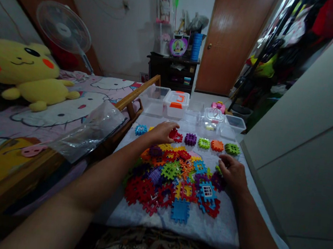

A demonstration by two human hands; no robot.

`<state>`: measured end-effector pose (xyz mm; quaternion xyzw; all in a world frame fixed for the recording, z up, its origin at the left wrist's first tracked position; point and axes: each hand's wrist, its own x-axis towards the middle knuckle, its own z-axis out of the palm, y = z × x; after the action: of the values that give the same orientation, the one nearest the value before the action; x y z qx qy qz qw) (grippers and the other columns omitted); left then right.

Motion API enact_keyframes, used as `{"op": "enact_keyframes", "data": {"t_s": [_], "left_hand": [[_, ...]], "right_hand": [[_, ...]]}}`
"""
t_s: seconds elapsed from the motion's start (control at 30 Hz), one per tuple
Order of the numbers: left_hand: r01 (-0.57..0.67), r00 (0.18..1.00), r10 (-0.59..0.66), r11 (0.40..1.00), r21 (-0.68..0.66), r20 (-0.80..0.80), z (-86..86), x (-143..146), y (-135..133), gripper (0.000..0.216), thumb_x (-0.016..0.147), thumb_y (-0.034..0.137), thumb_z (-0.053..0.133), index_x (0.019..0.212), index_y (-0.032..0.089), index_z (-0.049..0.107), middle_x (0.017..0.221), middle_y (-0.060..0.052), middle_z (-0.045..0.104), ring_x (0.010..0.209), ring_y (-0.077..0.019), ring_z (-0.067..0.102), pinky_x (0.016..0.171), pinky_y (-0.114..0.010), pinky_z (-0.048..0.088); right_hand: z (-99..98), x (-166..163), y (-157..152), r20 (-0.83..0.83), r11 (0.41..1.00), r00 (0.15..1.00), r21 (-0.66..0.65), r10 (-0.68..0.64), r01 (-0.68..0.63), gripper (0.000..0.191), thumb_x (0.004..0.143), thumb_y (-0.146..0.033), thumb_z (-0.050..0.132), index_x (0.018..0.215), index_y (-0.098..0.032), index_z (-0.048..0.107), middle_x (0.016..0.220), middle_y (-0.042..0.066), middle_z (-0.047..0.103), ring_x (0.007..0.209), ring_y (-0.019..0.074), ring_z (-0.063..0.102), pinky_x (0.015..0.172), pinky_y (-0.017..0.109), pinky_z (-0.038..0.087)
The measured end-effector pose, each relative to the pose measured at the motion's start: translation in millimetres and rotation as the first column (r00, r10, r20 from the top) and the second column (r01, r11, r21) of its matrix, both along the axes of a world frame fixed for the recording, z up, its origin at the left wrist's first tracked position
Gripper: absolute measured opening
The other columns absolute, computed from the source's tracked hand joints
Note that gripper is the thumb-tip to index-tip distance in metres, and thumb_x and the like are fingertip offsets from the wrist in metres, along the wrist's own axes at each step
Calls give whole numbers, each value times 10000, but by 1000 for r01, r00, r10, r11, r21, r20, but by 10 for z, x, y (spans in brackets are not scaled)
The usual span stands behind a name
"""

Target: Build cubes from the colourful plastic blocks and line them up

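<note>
The left grip has thumb and fingers around a red block. Just right of this grip sits a purple block; below it, a heap of plastic pieces covers the tabletop. The right grip curls beside the heap; whether it holds anything, I cannot tell.

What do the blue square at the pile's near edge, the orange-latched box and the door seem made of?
Blue square: probably hard plastic, low sheen; even color, toothed edges. Orange-latched box: likely plastic, translucent; its walls look cloudy. Door: perhaps wood or veneer, satin; brown surface with soft highlights.
</note>
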<state>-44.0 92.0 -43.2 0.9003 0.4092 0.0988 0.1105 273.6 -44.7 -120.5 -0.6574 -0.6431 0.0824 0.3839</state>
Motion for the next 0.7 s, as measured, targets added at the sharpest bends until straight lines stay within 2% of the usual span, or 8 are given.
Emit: {"op": "enact_keyframes", "data": {"t_s": [0.13,0.33,0.7], "left_hand": [[-3,995,1,1000,-28,-102,-148,236,262,673,668,291,768,1286,137,551,1272,-139,631,1157,-291,585,1002,-362,432],[-18,987,8,998,-60,-158,-295,389,359,657,675,279,757,1293,177,559,1266,-115,645,1145,-296,593,970,-348,451],[-30,976,6,994,-108,-219,-345,416,407,718,653,216,725,1343,183,529,1227,-101,669,1098,-282,617,930,-321,469]], "right_hand": [[-2,5,-12,-3,1000,1000,-8,11,-11,291,804,-381,536,932,-174,695,777,60,713,664,197,647,683,334,514],[-1,2,-6,-17,1000,1000,-13,10,-10,275,804,-392,540,913,-188,688,769,57,711,655,194,642,674,329,517],[2,-1,-9,17,1000,1000,11,4,-4,264,796,-364,533,904,-181,690,747,55,701,627,189,629,654,325,511]]}}
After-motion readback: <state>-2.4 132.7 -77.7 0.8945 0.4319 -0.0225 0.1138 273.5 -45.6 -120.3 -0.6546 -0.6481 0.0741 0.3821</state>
